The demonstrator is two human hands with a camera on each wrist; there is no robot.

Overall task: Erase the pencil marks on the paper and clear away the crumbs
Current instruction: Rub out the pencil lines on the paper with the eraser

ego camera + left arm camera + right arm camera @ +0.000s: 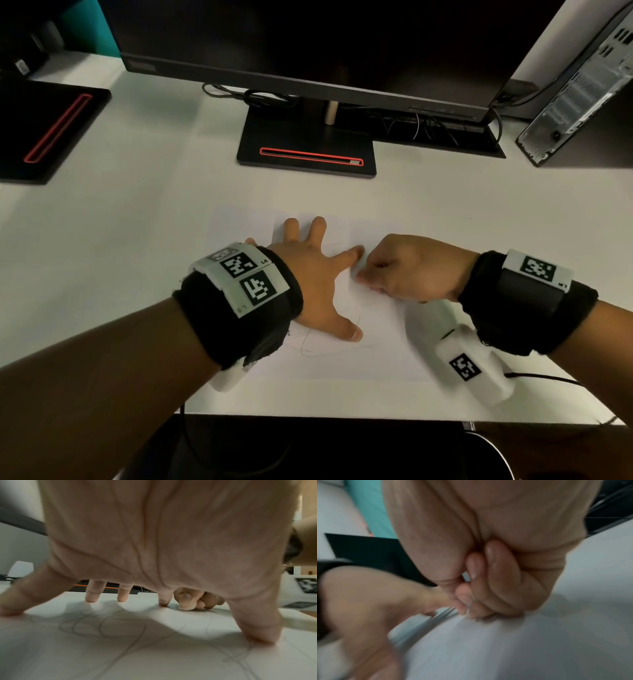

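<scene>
A white sheet of paper [376,342] lies on the desk near its front edge, with thin looping pencil marks [329,349] on its lower left part; the pencil marks [120,628] run under my left palm. My left hand [318,274] lies spread on the sheet, fingertips pressing it down. Just to its right, my right hand [397,270] is curled, and its thumb and fingers pinch a small white eraser [186,607] whose tip touches the paper beside my left index finger. The right wrist view is blurred; the eraser is hidden there.
A monitor's black stand [308,150] with a red slot sits behind the paper. A second black base [48,130] is at the far left, a computer case [582,89] at the far right. A black cable [548,378] trails off the desk's front right.
</scene>
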